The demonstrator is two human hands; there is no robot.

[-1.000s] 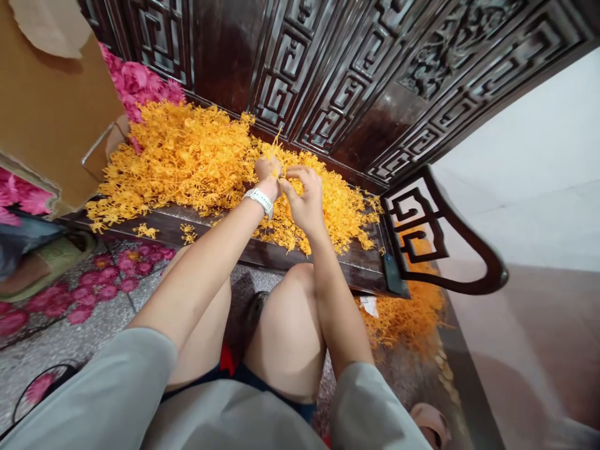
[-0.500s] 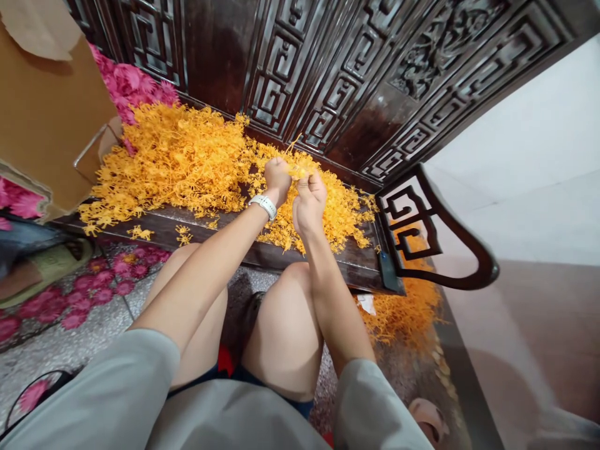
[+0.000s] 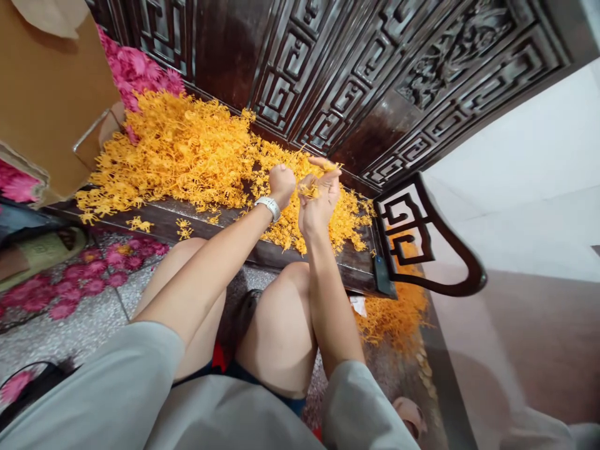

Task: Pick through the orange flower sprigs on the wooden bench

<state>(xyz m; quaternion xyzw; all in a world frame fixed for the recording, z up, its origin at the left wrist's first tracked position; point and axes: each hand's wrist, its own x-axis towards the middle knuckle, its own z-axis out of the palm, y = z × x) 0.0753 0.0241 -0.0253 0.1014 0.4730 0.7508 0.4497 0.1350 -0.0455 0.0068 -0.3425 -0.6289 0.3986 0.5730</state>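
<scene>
My left hand [image 3: 282,185], with a white watch on its wrist, is closed in a fist over the smaller heap of yellow plastic flower pieces [image 3: 347,219]. Whatever lies inside the fist is hidden. Just right of it, my right hand [image 3: 319,203] is turned palm up, its fingers partly stretched and apart. A yellow flower piece [image 3: 310,189] shows between its thumb and fingers, and more yellow shows by the fingertips. To the left rises a larger yellow heap [image 3: 187,153] of the same spidery pieces.
The heaps lie on a dark carved wooden bench [image 3: 220,228] with an openwork armrest [image 3: 431,237]. A cardboard box [image 3: 51,106] and pink flowers [image 3: 140,72] are at left. More pink flowers [image 3: 84,278] lie on the floor near someone's sandalled foot [image 3: 42,256]. Orange pieces [image 3: 394,315] are piled below right.
My hands, earlier close together at a yellow piece, have moved slightly apart. The right hand's fingers have spread from a pinch. The camera view has shifted a little.
</scene>
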